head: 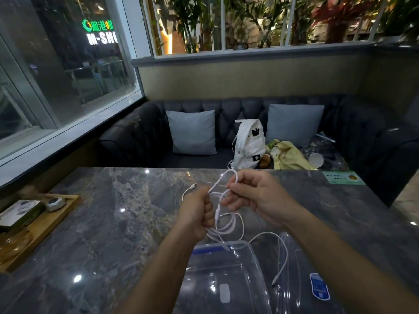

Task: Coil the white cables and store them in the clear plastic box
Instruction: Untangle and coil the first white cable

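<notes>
White cable (pixel 221 231) is being coiled just beyond the clear box (pixel 215 275) for storing: left grip (pixel 196 214) clenching the loops, right grip (pixel 258 196) pinching 1 strand.

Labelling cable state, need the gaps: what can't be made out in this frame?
Head view throughout.
Count of white cables: strands overlap; left hand and right hand gripping them cover parts.
Near side of clear plastic box: cut off by bottom edge; left forearm covers a corner.
Type of loose plug: too small.
Print on green card: too small.
</notes>
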Demonstrator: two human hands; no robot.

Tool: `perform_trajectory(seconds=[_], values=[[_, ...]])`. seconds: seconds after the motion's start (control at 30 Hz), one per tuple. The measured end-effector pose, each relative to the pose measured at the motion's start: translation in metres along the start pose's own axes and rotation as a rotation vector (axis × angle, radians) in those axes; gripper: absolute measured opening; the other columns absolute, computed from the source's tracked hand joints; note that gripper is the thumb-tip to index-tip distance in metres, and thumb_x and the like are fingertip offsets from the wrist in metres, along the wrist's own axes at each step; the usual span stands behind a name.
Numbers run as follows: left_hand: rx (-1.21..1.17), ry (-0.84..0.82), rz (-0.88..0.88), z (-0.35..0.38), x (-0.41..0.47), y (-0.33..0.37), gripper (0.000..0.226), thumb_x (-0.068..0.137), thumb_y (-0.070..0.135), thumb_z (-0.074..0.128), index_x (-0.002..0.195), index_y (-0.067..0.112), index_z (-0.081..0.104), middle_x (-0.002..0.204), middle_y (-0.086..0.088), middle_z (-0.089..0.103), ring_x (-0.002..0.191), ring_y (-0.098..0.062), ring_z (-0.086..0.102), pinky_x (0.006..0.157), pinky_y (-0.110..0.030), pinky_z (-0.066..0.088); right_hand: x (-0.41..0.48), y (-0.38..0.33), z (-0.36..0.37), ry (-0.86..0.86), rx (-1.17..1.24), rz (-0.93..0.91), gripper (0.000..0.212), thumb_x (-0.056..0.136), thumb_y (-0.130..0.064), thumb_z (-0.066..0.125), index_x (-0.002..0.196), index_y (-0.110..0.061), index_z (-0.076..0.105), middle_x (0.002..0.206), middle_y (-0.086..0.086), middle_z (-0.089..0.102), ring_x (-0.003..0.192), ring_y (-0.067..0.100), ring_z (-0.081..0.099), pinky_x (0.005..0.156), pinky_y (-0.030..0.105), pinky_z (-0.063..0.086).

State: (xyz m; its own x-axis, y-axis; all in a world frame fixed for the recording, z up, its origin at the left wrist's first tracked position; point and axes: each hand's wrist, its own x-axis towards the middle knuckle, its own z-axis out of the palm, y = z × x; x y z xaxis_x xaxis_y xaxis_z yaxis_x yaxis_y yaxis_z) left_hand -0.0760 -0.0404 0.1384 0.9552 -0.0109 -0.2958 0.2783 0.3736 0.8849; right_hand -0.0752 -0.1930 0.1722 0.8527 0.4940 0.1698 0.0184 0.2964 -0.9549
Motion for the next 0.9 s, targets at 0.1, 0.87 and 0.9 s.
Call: perform_trajectory(seconds=[0.1, 0.87, 0.9], values=[[-0.071, -0.007, -0.066, -0.004, 0.003, 0.001, 0.058, 0.095, 0.022, 0.037, 0.038, 0.024, 0.03, 0.029, 0.01, 0.021, 0.022, -0.003, 0.014, 0.028, -0.009, 0.012, 0.0, 0.012, -0.006, 0.047, -0.37, -0.077, 0.014, 0.083, 0.006, 0.054, 0.077, -0.005, 0.06, 0.064, 0.005, 0.065, 0.059, 0.012, 0.065, 0.057, 0.021, 0.054], [-0.156, -0.056, -0.189, 0.003, -0.002, 0.0, 0.061, 0.093, 0.025, 0.044, 0.035, 0.023, 0.028, 0.028, 0.009, 0.019, 0.022, -0.004, 0.014, 0.027, -0.01, 0.011, -0.01, 0.049, -0.031, -0.141, -0.342, 0.236, 0.005, 0.081, -0.012, 0.066, 0.08, -0.012, 0.061, 0.049, -0.007, 0.043, 0.036, 0.005, 0.032, 0.034, 0.015, 0.025], [-0.163, -0.058, -0.194, 0.002, -0.003, 0.001, 0.061, 0.093, 0.024, 0.044, 0.034, 0.023, 0.027, 0.028, 0.009, 0.018, 0.021, -0.004, 0.015, 0.027, -0.01, 0.01, -0.011, 0.045, -0.036, -0.155, -0.375, 0.258, 0.011, 0.078, -0.018, 0.07, 0.083, -0.011, 0.063, 0.051, -0.005, 0.043, 0.039, 0.007, 0.032, 0.036, 0.017, 0.023]])
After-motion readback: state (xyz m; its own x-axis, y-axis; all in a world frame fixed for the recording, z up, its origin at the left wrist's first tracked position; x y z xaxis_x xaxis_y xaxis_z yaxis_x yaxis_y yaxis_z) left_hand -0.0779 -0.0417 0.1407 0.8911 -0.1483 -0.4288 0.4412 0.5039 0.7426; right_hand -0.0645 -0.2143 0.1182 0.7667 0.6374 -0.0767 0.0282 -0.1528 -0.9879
